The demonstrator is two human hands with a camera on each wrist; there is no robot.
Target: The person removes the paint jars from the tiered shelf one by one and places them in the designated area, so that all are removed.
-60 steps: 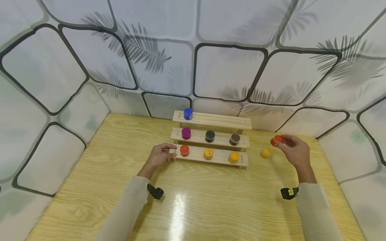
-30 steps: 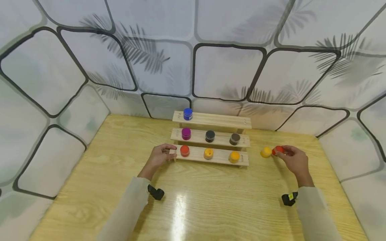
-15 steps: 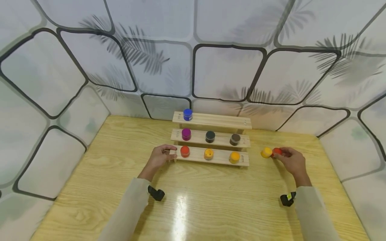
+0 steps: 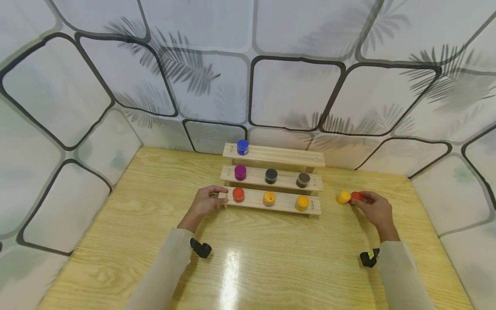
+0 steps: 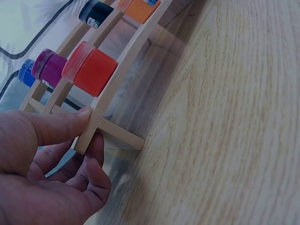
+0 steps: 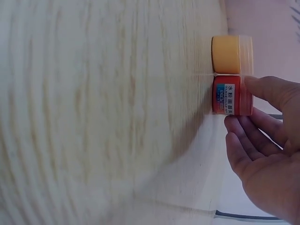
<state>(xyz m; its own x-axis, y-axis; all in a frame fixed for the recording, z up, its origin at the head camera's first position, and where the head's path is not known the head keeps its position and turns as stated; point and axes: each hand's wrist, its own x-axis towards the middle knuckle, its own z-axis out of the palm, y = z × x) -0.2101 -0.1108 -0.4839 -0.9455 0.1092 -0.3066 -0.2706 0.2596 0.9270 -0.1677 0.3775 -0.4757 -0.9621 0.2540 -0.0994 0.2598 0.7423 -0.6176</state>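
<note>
My left hand (image 4: 205, 202) pinches the left end of the lowest board of a three-step wooden rack (image 4: 286, 203), thumb on top and fingers beneath. Closest to it on that board is a red paint jar (image 5: 91, 70). To the right of the rack, my right hand (image 4: 376, 209) holds another red paint jar (image 6: 232, 96) by its lid between thumb and fingers. This jar stands on the table, side by side with a yellow paint jar (image 6: 227, 55), and the two appear to touch. A label with printed characters shows on the held jar in the right wrist view.
On the lowest board also stand two orange-yellow jars (image 4: 268, 198). The middle board bears a purple jar (image 4: 240, 172), a black jar (image 4: 271, 176) and a dark brown jar (image 4: 303, 180). A blue jar (image 4: 242, 147) is on the top board. A patterned wall (image 4: 217, 86) rises behind.
My right hand has lowered the red paint jar to the table and brought it left against the yellow jar. My left hand has stayed on the rack's end.
</note>
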